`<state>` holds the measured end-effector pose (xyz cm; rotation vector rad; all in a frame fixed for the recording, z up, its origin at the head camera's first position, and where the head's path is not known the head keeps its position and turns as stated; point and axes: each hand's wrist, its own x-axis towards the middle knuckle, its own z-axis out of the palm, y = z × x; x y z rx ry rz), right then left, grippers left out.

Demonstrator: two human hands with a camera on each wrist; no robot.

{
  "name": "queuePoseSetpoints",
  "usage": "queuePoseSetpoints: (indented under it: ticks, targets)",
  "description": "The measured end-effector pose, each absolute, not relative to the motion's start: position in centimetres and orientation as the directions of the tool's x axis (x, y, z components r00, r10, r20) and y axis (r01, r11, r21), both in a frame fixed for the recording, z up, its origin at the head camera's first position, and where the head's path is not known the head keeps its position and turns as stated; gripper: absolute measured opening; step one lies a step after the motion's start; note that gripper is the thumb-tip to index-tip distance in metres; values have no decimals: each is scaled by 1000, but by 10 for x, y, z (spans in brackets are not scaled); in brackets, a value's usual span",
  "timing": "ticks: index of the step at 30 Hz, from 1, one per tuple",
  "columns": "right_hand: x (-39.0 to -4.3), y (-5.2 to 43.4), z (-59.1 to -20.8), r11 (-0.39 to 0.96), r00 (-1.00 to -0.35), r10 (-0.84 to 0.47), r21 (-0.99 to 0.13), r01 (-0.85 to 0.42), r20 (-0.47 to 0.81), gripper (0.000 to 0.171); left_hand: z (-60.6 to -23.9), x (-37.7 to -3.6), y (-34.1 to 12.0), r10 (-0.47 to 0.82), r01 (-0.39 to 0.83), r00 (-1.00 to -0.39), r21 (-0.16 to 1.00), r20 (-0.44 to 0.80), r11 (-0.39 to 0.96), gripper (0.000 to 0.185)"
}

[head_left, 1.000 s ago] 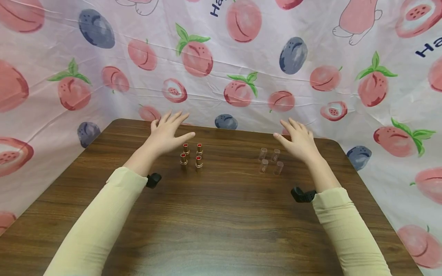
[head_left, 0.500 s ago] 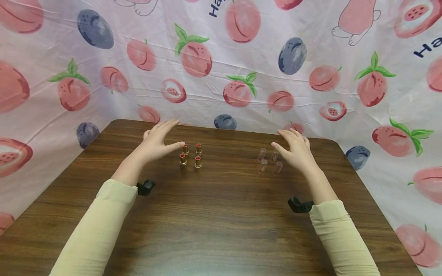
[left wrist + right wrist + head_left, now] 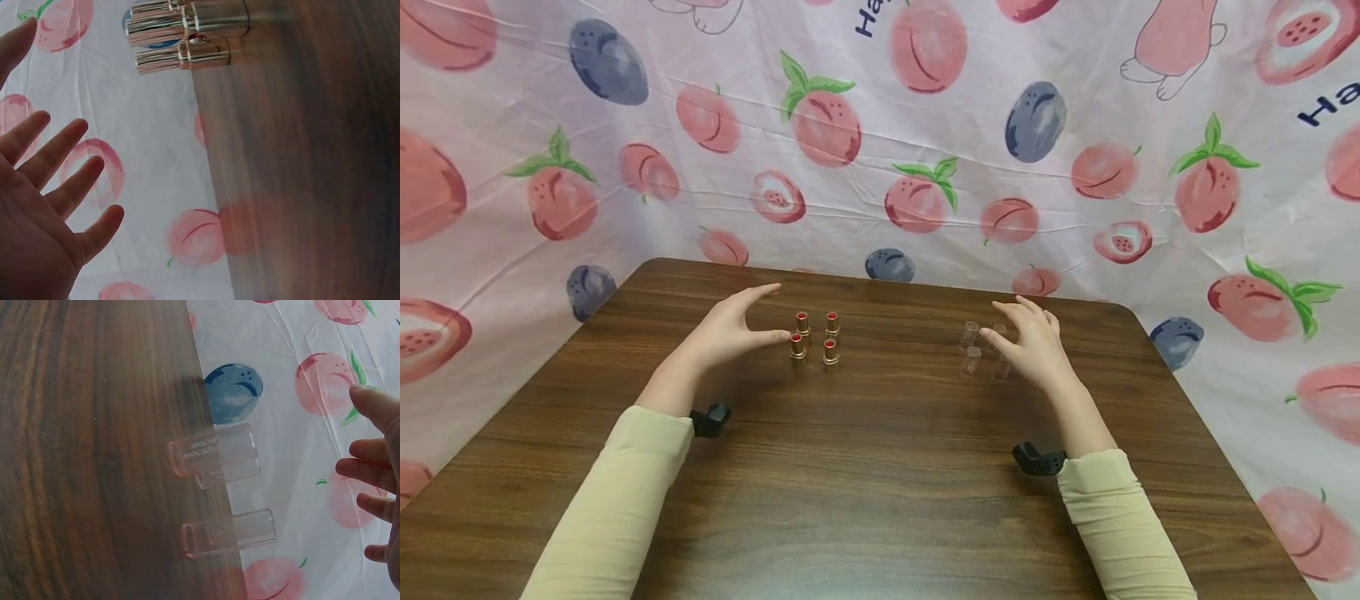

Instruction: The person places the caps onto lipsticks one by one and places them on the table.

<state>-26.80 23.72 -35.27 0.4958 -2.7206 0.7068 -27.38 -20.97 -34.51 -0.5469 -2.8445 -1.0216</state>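
"Looking closely, saw what?"
"Saw left hand (image 3: 722, 335), fingers spread, just beside four red-topped gold tubes (image 3: 831, 353); right hand (image 3: 1034, 350), likewise spread, near four clear covers (image 3: 972, 362)."
"Stood where?"
"Stood upright on the table (image 3: 880, 467)."

Just to the right of the left hand (image 3: 730, 329) and apart from it, four glossy gold tubes (image 3: 797, 347), upright in two rows of two, slightly spaced, red at the top and ringed with a shiny band partway up. Nearest to that hand, the front tube of the left pair. Just to the left of the right hand (image 3: 1033, 346), four clear caps (image 3: 972, 362), faintly pink, also upright two by two. Partly hidden behind that hand in the head view, the pair closer to it. Marked with pale lettering, at least one cap.
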Motion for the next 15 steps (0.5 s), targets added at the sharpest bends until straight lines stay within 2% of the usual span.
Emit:
queuePoseSetpoints:
  ticks: [15]
  targets:
    - [-268,231,-375,815,-902,-274,-417,-402,334,59,-372,-275,-212,283,281,-952,691,115,666,72]
